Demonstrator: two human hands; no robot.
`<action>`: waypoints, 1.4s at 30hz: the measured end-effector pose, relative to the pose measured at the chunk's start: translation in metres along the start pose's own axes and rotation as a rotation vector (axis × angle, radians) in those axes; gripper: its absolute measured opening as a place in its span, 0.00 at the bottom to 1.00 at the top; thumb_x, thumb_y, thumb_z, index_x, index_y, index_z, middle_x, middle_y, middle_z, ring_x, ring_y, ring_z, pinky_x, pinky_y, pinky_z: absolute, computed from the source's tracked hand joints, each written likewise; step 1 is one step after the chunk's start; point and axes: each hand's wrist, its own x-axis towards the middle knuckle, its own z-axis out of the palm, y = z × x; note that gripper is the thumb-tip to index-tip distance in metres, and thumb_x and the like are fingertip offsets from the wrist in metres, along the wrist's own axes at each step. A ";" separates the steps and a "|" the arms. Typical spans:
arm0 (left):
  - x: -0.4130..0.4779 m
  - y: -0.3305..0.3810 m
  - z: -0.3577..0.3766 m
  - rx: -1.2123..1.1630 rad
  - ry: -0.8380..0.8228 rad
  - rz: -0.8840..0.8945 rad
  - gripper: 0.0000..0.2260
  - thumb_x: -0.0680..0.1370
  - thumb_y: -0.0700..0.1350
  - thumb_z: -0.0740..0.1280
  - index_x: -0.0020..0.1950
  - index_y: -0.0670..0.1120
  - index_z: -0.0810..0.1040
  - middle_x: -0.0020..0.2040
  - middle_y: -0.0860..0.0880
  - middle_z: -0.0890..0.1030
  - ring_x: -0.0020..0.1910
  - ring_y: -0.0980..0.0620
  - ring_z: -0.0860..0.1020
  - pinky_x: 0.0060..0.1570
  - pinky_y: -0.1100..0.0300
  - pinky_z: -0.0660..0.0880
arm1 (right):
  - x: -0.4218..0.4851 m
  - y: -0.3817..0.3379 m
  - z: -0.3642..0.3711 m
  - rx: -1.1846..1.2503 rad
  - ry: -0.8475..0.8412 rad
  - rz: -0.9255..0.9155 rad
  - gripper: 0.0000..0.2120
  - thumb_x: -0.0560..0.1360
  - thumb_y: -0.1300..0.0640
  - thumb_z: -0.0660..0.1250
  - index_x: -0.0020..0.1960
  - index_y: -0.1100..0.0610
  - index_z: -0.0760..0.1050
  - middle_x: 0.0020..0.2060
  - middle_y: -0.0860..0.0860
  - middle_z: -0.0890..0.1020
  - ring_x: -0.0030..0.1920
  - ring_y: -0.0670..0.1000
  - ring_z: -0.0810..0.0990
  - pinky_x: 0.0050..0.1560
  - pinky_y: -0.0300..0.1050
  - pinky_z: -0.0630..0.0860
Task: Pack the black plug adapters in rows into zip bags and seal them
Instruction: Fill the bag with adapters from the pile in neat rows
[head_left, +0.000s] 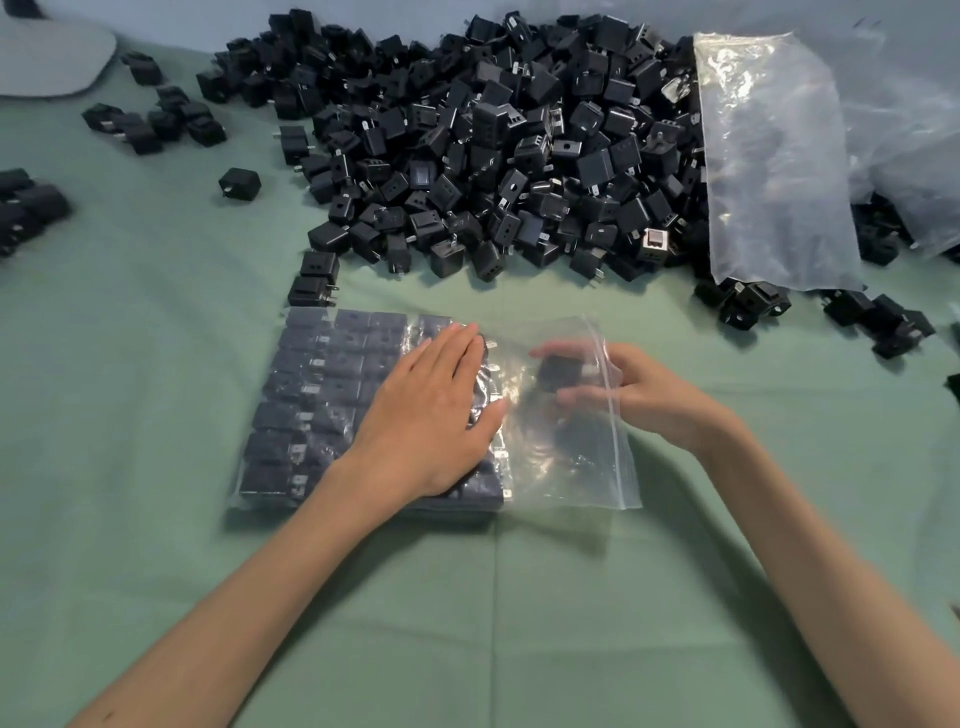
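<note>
Fingers (582, 398) of the right grip (644, 395) and their adapter (558, 374) blur behind the zip bag (571, 467); the left grip (431, 410) hides some packed rows (311, 405).

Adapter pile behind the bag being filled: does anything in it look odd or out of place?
One adapter at the pile's near edge, beside the clear bag lying against it, shows a pale face, unlike the all-black ones around it. Whether it is a different model or just turned cannot be told.
</note>
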 end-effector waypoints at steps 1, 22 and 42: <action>0.000 0.000 0.000 0.001 0.002 0.002 0.35 0.77 0.63 0.38 0.79 0.44 0.42 0.80 0.49 0.44 0.78 0.53 0.41 0.73 0.58 0.36 | 0.003 0.002 0.005 -0.040 0.007 -0.024 0.18 0.76 0.62 0.67 0.63 0.51 0.74 0.56 0.48 0.80 0.56 0.47 0.80 0.56 0.41 0.77; 0.026 -0.011 0.000 -0.003 0.007 0.025 0.33 0.80 0.61 0.43 0.79 0.42 0.47 0.80 0.47 0.49 0.78 0.52 0.46 0.75 0.55 0.42 | 0.067 0.012 0.038 -0.954 0.462 -0.360 0.14 0.75 0.57 0.67 0.56 0.66 0.75 0.44 0.59 0.79 0.41 0.58 0.78 0.43 0.57 0.78; 0.052 -0.021 -0.002 -0.145 0.155 0.027 0.19 0.75 0.63 0.58 0.54 0.49 0.67 0.55 0.52 0.60 0.59 0.52 0.61 0.55 0.58 0.59 | 0.050 0.018 0.021 -0.283 0.545 -0.237 0.05 0.75 0.57 0.70 0.50 0.51 0.81 0.43 0.49 0.83 0.43 0.41 0.79 0.46 0.31 0.73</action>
